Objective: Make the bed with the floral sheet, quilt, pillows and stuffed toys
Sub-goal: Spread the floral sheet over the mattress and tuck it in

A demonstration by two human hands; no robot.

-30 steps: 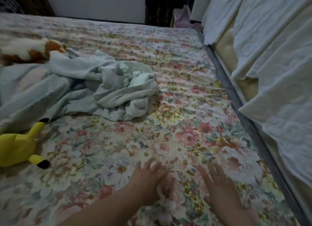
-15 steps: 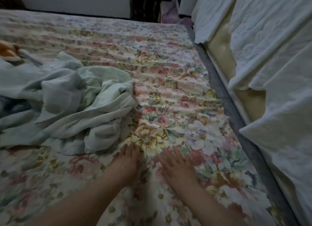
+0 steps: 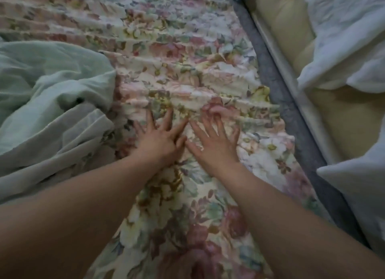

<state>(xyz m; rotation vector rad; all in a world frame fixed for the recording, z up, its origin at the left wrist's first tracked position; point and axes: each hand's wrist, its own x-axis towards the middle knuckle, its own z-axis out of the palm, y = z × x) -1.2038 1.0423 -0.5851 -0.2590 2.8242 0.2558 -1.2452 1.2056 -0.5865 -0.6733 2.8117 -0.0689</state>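
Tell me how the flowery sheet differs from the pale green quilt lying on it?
The sheet is printed with pink and cream flowers; the quilt is plain pale green. The sheet lies spread out in rows of ripples; the quilt is bunched in a heap on the left. The left hand and right hand both press on the sheet; neither touches the quilt. Both are soft, creased cloth.

The left hand (image 3: 160, 138) and right hand (image 3: 215, 142) lie side by side, palms down and fingers spread, on the floral sheet (image 3: 179, 55), which ripples in ridges beyond the fingertips; a crumpled pale green quilt (image 3: 48, 95) sits just left of them; along the right runs a grey bed edge (image 3: 291, 112), with white bedding (image 3: 350, 39) heaped beyond.
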